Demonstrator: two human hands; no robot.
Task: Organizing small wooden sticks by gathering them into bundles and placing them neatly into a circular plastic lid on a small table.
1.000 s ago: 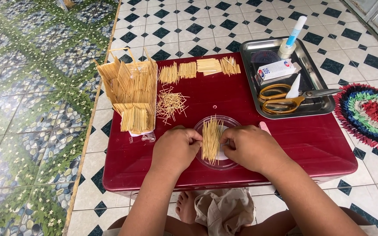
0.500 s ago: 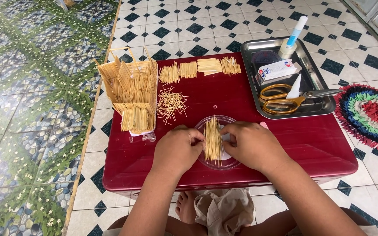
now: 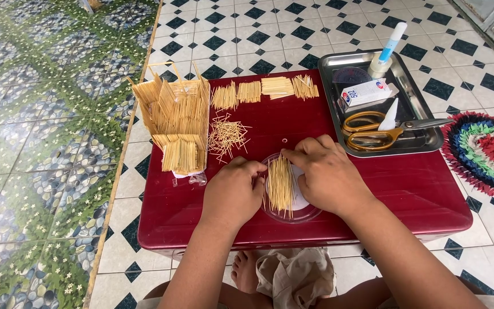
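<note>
Red table (image 3: 407, 189), toothpick row (image 3: 281, 183) between left hand (image 3: 232, 191), right hand (image 3: 327, 174)

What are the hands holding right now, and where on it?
Both hands press a flat row of toothpicks over the clear round lid: left hand against its left edge, right hand on its right edge and top. Nothing is lifted.

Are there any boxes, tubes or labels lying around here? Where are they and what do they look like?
Small carton: lies flat in the steel tray, upper right; white, with blue and red print.
Glue tube: leans at the tray's far edge; white body, light blue top.
No signs or screens in view.
</note>
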